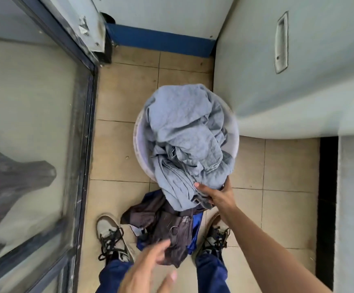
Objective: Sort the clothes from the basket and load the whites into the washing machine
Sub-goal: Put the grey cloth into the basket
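Both hands were in the head view. Right hand (216,194) reached to the near edge of the basket (139,142), thumb and fingers curled round a fold of the pale blue-grey cloth (184,132) that filled the basket and spilled over its rim. Left hand (148,269), blurred, hovered low in the frame with fingers spread and relaxed, holding nothing, just beside the dark clothes (167,227) heaped on the tiled floor (119,98) between the person's two shoes. That heap was brownish-grey with bright blue fabric under it. Round and pale, the basket stood on the floor against a white appliance (298,70) at right. A dark-framed glass door (34,123) ran along the left.
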Demonstrator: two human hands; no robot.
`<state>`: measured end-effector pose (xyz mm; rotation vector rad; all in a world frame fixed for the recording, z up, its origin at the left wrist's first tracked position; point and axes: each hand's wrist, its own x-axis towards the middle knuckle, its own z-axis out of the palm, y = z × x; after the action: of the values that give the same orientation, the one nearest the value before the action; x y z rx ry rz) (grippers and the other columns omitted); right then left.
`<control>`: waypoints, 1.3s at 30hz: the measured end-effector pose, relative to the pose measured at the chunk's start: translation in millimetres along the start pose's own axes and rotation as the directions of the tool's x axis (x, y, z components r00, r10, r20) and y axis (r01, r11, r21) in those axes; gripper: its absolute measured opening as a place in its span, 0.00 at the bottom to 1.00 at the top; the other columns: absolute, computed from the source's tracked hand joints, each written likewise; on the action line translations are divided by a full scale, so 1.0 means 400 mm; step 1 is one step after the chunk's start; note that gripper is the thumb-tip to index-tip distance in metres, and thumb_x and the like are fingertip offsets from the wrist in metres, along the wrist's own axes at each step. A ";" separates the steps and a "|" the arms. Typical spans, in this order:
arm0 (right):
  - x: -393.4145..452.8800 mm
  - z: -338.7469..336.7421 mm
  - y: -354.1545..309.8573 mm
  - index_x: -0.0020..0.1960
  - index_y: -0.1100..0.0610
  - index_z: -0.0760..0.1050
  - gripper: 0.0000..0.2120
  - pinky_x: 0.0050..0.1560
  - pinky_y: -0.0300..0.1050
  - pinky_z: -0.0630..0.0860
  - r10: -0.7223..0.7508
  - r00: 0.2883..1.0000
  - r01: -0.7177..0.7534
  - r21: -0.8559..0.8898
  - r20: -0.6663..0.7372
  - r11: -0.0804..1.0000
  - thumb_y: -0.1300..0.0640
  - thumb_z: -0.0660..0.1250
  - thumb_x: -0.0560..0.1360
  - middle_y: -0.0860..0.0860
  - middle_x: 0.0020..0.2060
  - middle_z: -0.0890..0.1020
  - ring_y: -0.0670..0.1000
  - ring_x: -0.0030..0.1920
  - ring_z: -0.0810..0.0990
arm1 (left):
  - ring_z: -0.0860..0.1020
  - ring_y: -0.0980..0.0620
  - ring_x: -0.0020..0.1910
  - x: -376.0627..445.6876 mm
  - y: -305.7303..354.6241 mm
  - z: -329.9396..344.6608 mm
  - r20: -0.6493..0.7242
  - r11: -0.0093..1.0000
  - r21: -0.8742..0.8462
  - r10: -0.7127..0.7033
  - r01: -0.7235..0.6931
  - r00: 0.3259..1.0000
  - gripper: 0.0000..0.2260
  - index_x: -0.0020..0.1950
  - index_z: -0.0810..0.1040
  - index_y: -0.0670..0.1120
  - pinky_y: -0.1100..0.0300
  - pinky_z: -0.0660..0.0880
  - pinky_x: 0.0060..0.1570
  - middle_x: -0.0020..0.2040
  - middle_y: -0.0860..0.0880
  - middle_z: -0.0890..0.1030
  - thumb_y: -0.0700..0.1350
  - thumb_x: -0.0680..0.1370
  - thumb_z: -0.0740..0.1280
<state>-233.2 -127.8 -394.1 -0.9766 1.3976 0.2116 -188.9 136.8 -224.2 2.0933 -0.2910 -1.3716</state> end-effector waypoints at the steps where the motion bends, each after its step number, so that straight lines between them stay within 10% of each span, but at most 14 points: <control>1: 0.008 -0.004 0.004 0.70 0.58 0.73 0.46 0.33 0.46 0.82 0.030 0.999 -0.029 -0.025 0.013 0.999 0.58 0.89 0.57 0.52 0.49 0.88 0.55 0.41 0.88 | 0.73 0.71 0.68 0.041 0.011 -0.009 -0.041 0.999 0.029 0.024 -0.023 0.999 0.27 0.72 0.65 0.75 0.70 0.73 0.62 0.68 0.71 0.73 0.68 0.74 0.67; 9: -0.005 0.006 0.026 0.53 0.60 0.84 0.26 0.49 0.56 0.87 0.038 0.994 -0.060 -0.221 -0.105 0.973 0.46 0.87 0.64 0.53 0.42 0.90 0.54 0.41 0.90 | 0.70 0.54 0.75 0.387 0.108 -0.078 -0.128 0.865 0.440 0.327 -0.242 0.936 0.33 0.82 0.61 0.49 0.61 0.63 0.74 0.79 0.52 0.68 0.55 0.81 0.69; 13: -0.074 0.034 -0.012 0.48 0.64 0.82 0.18 0.32 0.45 0.84 0.078 0.973 -0.148 -0.325 -0.219 0.934 0.50 0.81 0.72 0.54 0.28 0.86 0.53 0.28 0.86 | 0.66 0.50 0.78 0.442 0.129 -0.069 -0.039 0.766 0.572 0.382 -0.293 0.923 0.40 0.84 0.54 0.49 0.50 0.65 0.78 0.81 0.49 0.64 0.61 0.79 0.68; 17: -0.132 0.057 -0.115 0.47 0.67 0.77 0.11 0.22 0.39 0.68 0.191 0.978 -0.126 -0.497 0.081 0.859 0.57 0.67 0.80 0.53 0.25 0.79 0.50 0.20 0.74 | 0.58 0.53 0.82 0.446 0.126 -0.047 -0.017 0.888 0.381 0.285 -0.257 0.958 0.48 0.85 0.43 0.56 0.43 0.61 0.80 0.85 0.53 0.55 0.77 0.74 0.59; 22: -0.087 0.110 -0.380 0.50 0.58 0.84 0.08 0.20 0.34 0.66 0.130 0.814 -0.007 -0.214 0.567 0.977 0.56 0.67 0.82 0.52 0.39 0.83 0.44 0.23 0.72 | 0.56 0.59 0.81 0.436 0.101 -0.030 -0.189 0.951 -0.112 0.265 -0.289 0.946 0.49 0.83 0.42 0.64 0.42 0.59 0.80 0.85 0.58 0.54 0.78 0.71 0.63; 27: 0.081 0.204 -0.589 0.59 0.60 0.79 0.08 0.42 0.47 0.86 -0.183 0.898 -0.043 0.491 0.401 0.870 0.59 0.62 0.85 0.58 0.47 0.87 0.53 0.43 0.88 | 0.60 0.51 0.81 0.467 0.022 -0.026 -0.195 0.858 0.462 0.346 -0.226 0.918 0.54 0.85 0.47 0.59 0.45 0.59 0.78 0.84 0.51 0.57 0.80 0.66 0.65; 31: 0.148 0.241 -0.531 0.61 0.59 0.74 0.07 0.53 0.53 0.84 -0.057 0.963 0.054 0.018 0.264 0.998 0.58 0.64 0.85 0.59 0.51 0.82 0.57 0.48 0.85 | 0.67 0.50 0.77 0.506 -0.034 0.005 0.179 0.532 0.751 0.409 -0.393 0.895 0.39 0.82 0.61 0.59 0.47 0.59 0.76 0.80 0.52 0.67 0.65 0.74 0.72; 39: -0.045 0.046 -0.192 0.55 0.55 0.85 0.09 0.52 0.52 0.86 -0.426 0.905 0.365 -0.540 0.013 0.758 0.54 0.74 0.77 0.47 0.46 0.88 0.48 0.45 0.88 | 0.86 0.53 0.56 0.558 -0.028 -0.089 0.276 0.501 0.604 0.597 -0.619 0.753 0.17 0.69 0.80 0.53 0.54 0.81 0.60 0.60 0.52 0.86 0.42 0.82 0.70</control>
<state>-173.8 -154.9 -346.4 -1.7543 1.2110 0.2340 -61.0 49.0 -389.1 2.1293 -1.6008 -0.8967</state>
